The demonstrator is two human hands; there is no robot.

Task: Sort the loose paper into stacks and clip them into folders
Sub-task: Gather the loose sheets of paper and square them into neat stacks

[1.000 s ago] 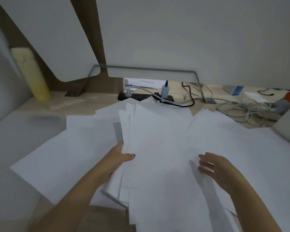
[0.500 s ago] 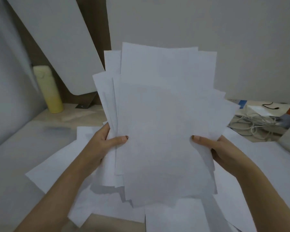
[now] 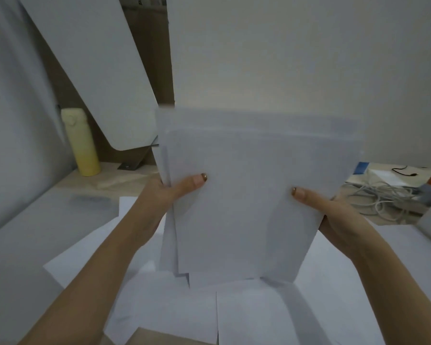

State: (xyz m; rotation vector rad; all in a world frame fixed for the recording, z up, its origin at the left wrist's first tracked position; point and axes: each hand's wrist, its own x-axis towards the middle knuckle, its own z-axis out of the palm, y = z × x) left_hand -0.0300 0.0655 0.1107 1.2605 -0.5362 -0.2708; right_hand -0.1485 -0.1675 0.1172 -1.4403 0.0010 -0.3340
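Early: left hand [image 3: 165, 193] and right hand [image 3: 334, 215] both pinch one uneven stack [image 3: 246, 215]. Loose sheets [image 3: 172, 307] lie below the grip; folders possibly hidden.

White paper stack [image 3: 249, 195] upright above loose sheets [image 3: 254, 317].

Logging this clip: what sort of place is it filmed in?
Probably an office or study desk: loose white sheets lie spread on a light wooden desktop, a tangle of white cables lies at the back right, and a yellow bottle stands at the back left.
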